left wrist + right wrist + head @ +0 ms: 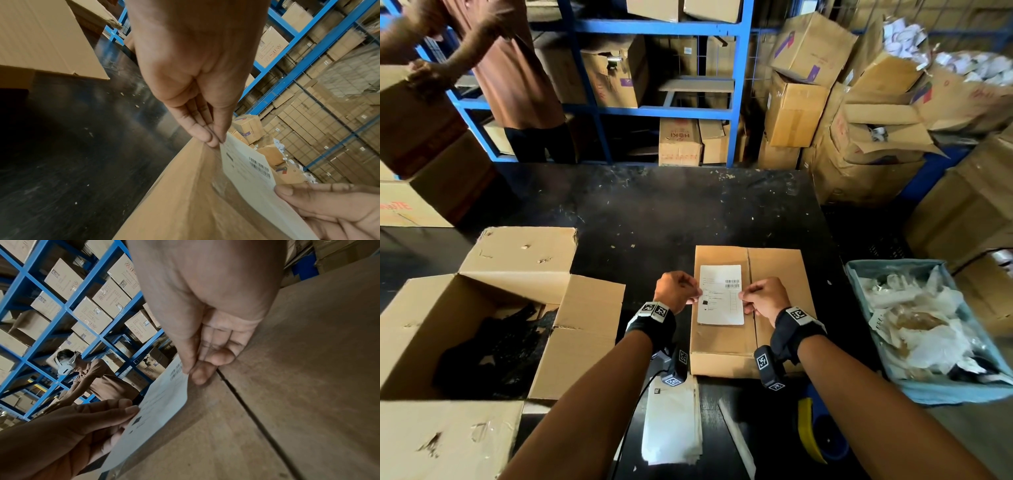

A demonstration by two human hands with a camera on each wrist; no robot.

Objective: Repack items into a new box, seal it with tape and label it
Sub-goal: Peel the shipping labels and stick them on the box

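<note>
A closed brown carton [784,274] lies flat on the black table, its flaps meeting in a seam. Just over its left half is a white shipping label [720,294] with barcodes. My left hand [677,291] pinches the label's left edge between thumb and fingers [211,138]. My right hand [763,298] pinches the right edge [195,371]. In the wrist views the label [246,170] [160,405] stands slightly off the carton [185,194] [287,369].
A large open carton [482,308] with dark items stands at my left. A blue bin [928,329] of white bags is at the right. White sheets [671,421] and a yellow-blue tape dispenser [815,431] lie near me. Another person [510,68] handles boxes at far left.
</note>
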